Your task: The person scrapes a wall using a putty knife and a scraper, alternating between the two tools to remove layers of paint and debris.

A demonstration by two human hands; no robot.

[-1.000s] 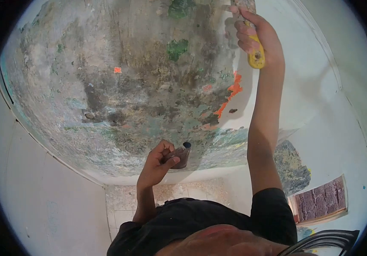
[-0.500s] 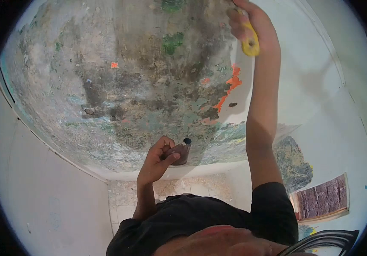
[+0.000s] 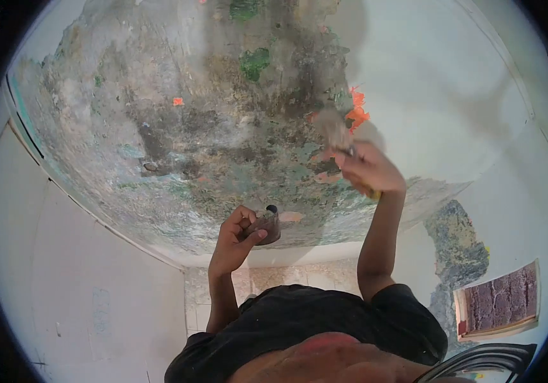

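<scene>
My right hand (image 3: 371, 167) is closed round the yellow handle of a scraper (image 3: 334, 129); its blade is blurred and lies over the patchy wall (image 3: 223, 127) beside an orange patch (image 3: 357, 113). Lower and to the left, my left hand (image 3: 239, 241) grips a small brown cup-like container (image 3: 269, 228) by its side, close to the wall's lower part. What the container holds cannot be made out.
Smooth pale wall (image 3: 440, 108) borders the rough area on the right. A brick-filled opening (image 3: 502, 302) sits at the lower right, below a bare grey patch (image 3: 458, 239). Tiled floor (image 3: 334, 276) with debris shows below the wall.
My right hand has come down from the top of the view with the scraper, and its elbow is more bent. My left hand holds the container nearly as before. The view has shifted slightly.
</scene>
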